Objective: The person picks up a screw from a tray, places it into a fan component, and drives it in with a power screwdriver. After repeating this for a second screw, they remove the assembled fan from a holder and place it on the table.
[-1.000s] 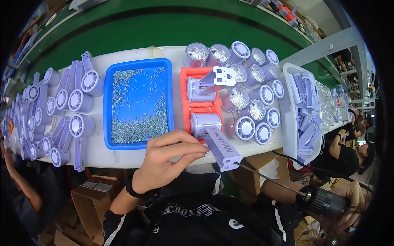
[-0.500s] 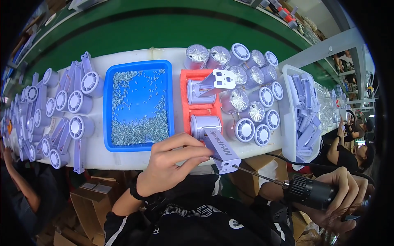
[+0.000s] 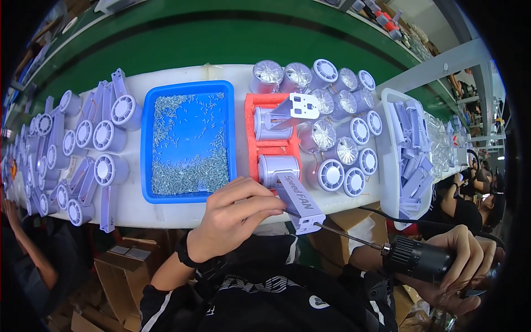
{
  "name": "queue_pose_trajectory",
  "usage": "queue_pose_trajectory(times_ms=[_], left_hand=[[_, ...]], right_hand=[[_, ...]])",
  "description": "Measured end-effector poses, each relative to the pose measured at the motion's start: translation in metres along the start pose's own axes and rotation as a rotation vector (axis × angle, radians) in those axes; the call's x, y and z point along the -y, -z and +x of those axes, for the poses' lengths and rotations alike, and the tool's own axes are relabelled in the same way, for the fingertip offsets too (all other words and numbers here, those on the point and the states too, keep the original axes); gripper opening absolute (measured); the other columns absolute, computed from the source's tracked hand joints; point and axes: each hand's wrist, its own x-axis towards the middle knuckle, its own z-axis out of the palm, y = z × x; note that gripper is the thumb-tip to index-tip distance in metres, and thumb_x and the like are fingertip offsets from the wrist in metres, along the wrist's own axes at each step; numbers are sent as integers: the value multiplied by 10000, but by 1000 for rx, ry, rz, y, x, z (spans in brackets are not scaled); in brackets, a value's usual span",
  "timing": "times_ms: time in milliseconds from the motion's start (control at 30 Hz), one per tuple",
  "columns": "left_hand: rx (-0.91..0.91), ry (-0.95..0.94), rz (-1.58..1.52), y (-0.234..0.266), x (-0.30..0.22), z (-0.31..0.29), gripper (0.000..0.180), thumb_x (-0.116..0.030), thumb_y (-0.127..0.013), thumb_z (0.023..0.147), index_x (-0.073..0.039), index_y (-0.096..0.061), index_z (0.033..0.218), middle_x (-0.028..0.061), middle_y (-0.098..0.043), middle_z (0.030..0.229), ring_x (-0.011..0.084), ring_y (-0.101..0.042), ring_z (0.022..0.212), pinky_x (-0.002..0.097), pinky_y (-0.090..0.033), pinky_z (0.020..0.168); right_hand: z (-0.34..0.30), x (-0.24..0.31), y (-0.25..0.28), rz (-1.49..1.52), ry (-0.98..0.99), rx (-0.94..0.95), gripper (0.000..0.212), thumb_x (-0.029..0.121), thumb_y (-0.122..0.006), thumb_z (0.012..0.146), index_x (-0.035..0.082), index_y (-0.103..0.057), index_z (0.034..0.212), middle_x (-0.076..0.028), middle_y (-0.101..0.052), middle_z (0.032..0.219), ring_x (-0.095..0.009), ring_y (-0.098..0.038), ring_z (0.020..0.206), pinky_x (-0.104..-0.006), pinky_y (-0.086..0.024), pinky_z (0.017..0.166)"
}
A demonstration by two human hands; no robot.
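My right hand (image 3: 462,263) grips a black electric screwdriver (image 3: 417,258) at the lower right. Its long thin shaft runs left to the near end of a lilac fan handle (image 3: 298,202). That handle tilts toward me from a round fan body (image 3: 278,167) seated in a red holder (image 3: 250,143). My left hand (image 3: 235,216) is closed in a pinch at the handle's left edge; what lies between the fingertips is too small to make out. In the holder's far slot sits a second fan body with a handle (image 3: 296,110) standing up from it.
A blue tray (image 3: 145,138) of small metal screws lies left of the holder. Several lilac fans (image 3: 109,135) with handles crowd the table's left. Round fan bodies (image 3: 358,130) stand to the right, beside a white bin (image 3: 390,166) of handles. Cardboard boxes (image 3: 119,276) are below; other people sit nearby.
The view has shifted very slightly. Both hands, the screwdriver and the fan keep almost the same places.
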Motion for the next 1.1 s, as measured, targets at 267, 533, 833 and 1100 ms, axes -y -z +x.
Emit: queue_pose_trajectory(times_ms=[267,533,833,1100], left_hand=[[0,-74,10,0,3,4,214,23,-820,725,-2,-758,928,80,-680,850,239,-640,734,347,-486,635],[-36,-222,125,0,8,3,245,-25,-836,714,-2,-753,943,75,-677,844,222,-625,709,338,-457,623],[-30,-199,164,-2,10,1,234,14,-839,680,-10,-779,905,72,-705,858,221,-629,708,331,-469,626],[-113,-184,120,-4,13,-2,261,17,-828,711,-5,-781,967,83,-715,897,231,-639,729,335,-495,640]], right_hand=[[-5,-12,-3,388,-153,162,403,185,-764,848,0,-443,1007,-46,-497,1005,-2,-522,640,-49,-474,528],[-15,-19,-8,357,-66,183,376,192,-760,861,15,-460,1004,-41,-495,985,-5,-501,582,-65,-465,467],[-23,-19,-10,270,-29,246,323,225,-735,895,42,-493,1005,-36,-492,965,-23,-513,592,-97,-481,494],[-30,-25,-18,236,-19,310,280,255,-712,925,65,-521,1006,-32,-489,947,-38,-523,601,-125,-494,518]])
